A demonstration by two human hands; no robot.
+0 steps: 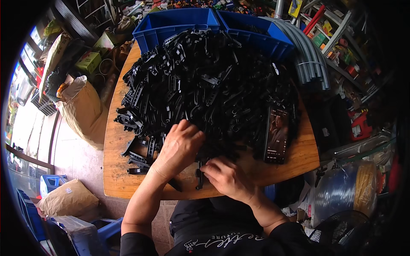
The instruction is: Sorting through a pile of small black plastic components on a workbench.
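A large heap of black plastic parts (pixel 192 85) covers most of a wooden table (pixel 117 170). Many of the parts are long and narrow, some with ladder-like slots. At the heap's near edge, my left hand (pixel 180 147) is closed, its fingers curled down; whatever they hold is hidden. My right hand (pixel 228 178), to the right and nearer to me, pinches a slim black plastic part (pixel 199 176) between thumb and fingers. That part points toward the table's front edge. Several loose black parts (pixel 139 158) lie left of my left hand.
A phone (pixel 276 136) with a lit screen stands at the heap's right side. Two blue bins (pixel 175 23) sit behind the heap. Grey tubing (pixel 309 59) curves past the table's far right. Brown sacks (pixel 81 109) stand on the floor at left.
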